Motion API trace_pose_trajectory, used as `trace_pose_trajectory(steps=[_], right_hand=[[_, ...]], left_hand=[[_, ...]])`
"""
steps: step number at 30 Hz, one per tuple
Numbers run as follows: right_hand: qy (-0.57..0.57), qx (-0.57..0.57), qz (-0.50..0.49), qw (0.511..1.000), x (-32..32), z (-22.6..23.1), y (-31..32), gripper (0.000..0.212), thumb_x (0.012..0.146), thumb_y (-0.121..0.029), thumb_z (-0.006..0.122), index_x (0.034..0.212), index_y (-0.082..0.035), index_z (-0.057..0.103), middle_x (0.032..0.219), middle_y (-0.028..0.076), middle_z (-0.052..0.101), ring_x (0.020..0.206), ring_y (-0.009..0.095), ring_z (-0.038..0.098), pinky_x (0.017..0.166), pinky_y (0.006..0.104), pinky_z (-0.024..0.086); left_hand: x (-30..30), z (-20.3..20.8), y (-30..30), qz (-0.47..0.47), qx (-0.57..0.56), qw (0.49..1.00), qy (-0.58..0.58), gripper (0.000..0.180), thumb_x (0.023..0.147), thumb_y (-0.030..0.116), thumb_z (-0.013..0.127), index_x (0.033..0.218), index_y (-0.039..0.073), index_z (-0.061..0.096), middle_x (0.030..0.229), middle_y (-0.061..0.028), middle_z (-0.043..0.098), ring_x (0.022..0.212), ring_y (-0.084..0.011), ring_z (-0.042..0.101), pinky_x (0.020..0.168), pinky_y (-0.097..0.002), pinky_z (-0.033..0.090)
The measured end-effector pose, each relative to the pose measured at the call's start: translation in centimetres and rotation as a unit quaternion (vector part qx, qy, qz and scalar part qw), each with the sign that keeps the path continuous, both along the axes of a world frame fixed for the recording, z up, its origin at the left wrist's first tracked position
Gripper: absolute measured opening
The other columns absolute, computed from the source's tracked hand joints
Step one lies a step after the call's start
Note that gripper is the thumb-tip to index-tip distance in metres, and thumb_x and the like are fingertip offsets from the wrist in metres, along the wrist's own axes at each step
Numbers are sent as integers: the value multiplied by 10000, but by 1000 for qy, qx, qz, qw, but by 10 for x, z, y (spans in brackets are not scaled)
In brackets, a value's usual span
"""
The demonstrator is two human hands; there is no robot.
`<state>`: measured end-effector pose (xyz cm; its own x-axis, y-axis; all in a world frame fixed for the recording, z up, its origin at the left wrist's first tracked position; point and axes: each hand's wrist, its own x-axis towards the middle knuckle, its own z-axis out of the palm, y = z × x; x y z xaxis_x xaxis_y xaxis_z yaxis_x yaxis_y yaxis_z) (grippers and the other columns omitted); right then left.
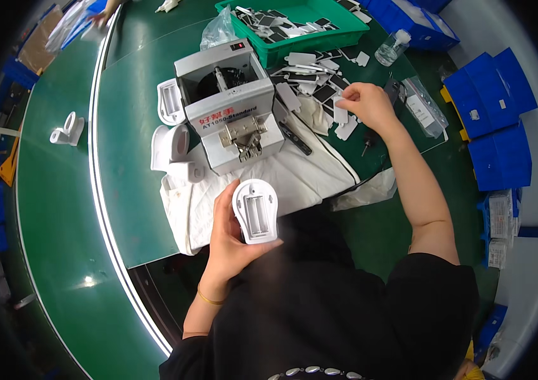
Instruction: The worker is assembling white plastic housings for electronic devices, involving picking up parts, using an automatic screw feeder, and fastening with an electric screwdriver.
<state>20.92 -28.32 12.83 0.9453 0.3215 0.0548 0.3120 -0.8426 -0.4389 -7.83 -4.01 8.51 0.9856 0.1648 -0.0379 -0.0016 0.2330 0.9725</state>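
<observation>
My left hand holds a white plastic housing with an open rectangular recess facing up, close to my body. My right hand reaches out to the right of a grey box-shaped machine and pinches a small white flat plate from a loose pile of black-and-white flat parts. The machine stands on a white cloth on the green work table.
More white housings lie left of the machine, and another sits on the green conveyor. A green bin of flat parts stands behind. Blue bins, a clear bottle and plastic bags are at the right. Another person's hand is far left.
</observation>
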Motion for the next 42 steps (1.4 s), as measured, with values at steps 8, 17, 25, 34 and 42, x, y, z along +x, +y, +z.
trace_pose_trajectory(steps=[8, 17, 25, 34, 42], right_hand=[[-73, -57, -97, 991, -19, -38, -5, 383, 851, -417, 715, 930, -43, 693, 839, 169, 705, 812, 358, 683, 720, 415, 523], [92, 406, 155, 896, -131, 41, 49, 320, 939, 1, 599, 1256, -24, 637, 1047, 53, 648, 888, 88, 592, 802, 217, 478], [218, 281, 295, 887, -179, 36, 83, 244, 866, 43, 697, 1109, 28, 685, 928, 41, 673, 806, 70, 616, 698, 201, 489], [238, 280, 276, 888, -182, 34, 84, 225, 869, 34, 705, 1094, 19, 705, 940, 68, 723, 818, 80, 667, 708, 212, 528], [249, 280, 260, 890, -181, 31, 81, 230, 872, 13, 711, 1102, 7, 711, 930, 63, 718, 904, 97, 660, 764, 245, 537]], left_hand=[[-5, -6, -1, 54, 145, 986, -55, 1118, 562, 81, 928, 1487, 46, 300, 1398, -89, 355, 1305, -225, 423, 1110, -369, 348], [-9, -14, 4, 30, 87, 993, -78, 1145, 594, 133, 955, 1499, 31, 260, 1405, -100, 441, 1295, -223, 473, 1089, -371, 406], [-11, -13, 3, 26, 126, 989, -72, 1033, 588, 111, 922, 1463, 62, 375, 1388, -136, 451, 1305, -309, 458, 1095, -399, 378], [-12, -9, 6, 2, 154, 986, -61, 1009, 586, 125, 919, 1451, 77, 403, 1407, -149, 466, 1322, -340, 450, 1100, -423, 377], [-8, -8, 6, -3, 175, 981, -87, 1024, 573, 130, 921, 1456, 80, 404, 1411, -148, 468, 1320, -339, 453, 1102, -425, 374]])
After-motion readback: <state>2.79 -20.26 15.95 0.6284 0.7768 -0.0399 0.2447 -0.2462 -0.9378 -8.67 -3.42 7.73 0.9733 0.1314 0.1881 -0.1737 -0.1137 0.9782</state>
